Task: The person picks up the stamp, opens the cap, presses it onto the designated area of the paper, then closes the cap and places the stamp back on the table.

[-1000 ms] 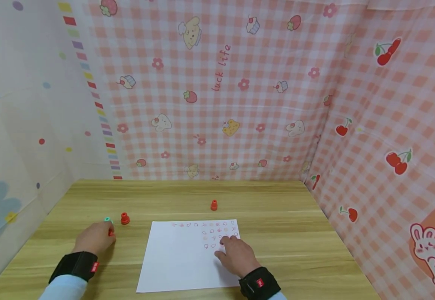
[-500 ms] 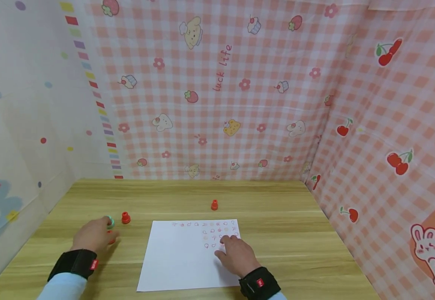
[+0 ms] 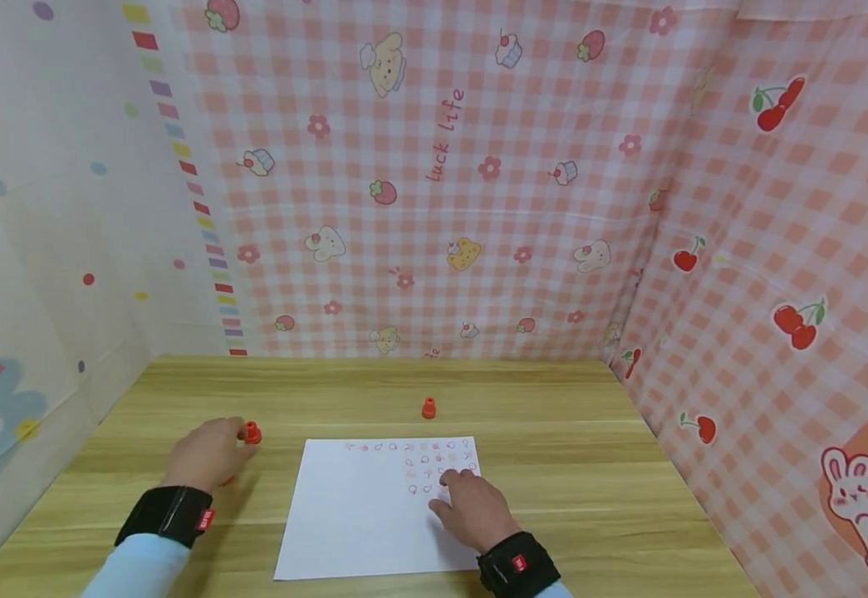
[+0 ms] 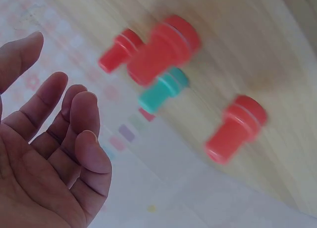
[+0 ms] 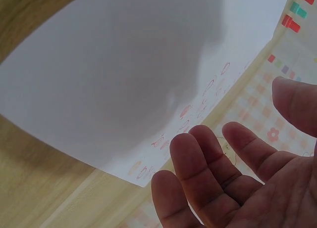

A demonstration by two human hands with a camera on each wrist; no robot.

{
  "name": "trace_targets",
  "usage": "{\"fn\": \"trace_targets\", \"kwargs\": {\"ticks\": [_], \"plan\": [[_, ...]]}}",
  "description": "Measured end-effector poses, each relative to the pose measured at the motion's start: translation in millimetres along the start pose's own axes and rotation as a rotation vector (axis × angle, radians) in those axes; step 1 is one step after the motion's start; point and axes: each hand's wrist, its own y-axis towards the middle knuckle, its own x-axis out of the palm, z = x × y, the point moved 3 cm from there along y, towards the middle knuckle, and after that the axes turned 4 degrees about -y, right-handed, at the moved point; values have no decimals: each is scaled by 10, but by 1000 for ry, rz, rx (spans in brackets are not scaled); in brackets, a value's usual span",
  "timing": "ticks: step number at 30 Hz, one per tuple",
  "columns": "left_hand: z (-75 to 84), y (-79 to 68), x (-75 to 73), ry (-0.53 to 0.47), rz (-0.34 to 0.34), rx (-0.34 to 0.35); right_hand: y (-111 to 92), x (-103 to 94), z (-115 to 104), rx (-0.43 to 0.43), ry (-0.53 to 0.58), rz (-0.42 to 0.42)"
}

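Note:
My left hand (image 3: 208, 455) hovers over the left of the table, thumb and fingertips beside a red toy stamp (image 3: 252, 433). In the left wrist view its fingers are loosely bent, with nothing held. That view shows a large red stamp (image 4: 166, 50), a farther red stamp (image 4: 121, 50), a teal stamp (image 4: 164, 89) and another red stamp (image 4: 237, 129). In the head view the hand hides the teal one and most of a red one. Over the right part of a white paper (image 3: 351, 523) is my right hand (image 3: 473, 511), fingers relaxed and holding nothing; contact is unclear.
Rows of small red and orange printed marks (image 3: 424, 459) cover the paper's upper right. A lone red stamp (image 3: 429, 408) stands behind the sheet on the wooden table (image 3: 568, 415). Patterned cloth (image 3: 419, 224) hangs at the back and both sides.
My left hand has moved away from the teal stamp and the nearer red stamp, right and forward to the red stamp beyond. The right hand has stayed still.

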Motion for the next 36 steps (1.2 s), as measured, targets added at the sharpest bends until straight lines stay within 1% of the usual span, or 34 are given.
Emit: {"fn": "trace_targets", "kwargs": {"ticks": [6,10,13,16,19,21,26,30,36], "plan": [[229,60,96,-6,-13,49,-5,6,9,-4,-7,0],[392,86,146,15,-37,86,-13,5,9,-16,-13,12],[504,111,188,31,-40,113,-17,8,16,-17,-17,18],[617,137,233,29,-51,117,-20,14,22,-7,-20,10],[721,170,284,21,-72,107,-19,18,27,2,-22,1],[786,198,320,28,-77,115,-20,14,27,-1,-28,2],[924,277,409,68,-63,164,-23,-3,29,-15,-46,20],[1024,320,456,85,-50,211,-13,-7,43,9,-39,-3],[1164,412,519,72,-69,215,4,-10,74,39,-33,-30]]}}
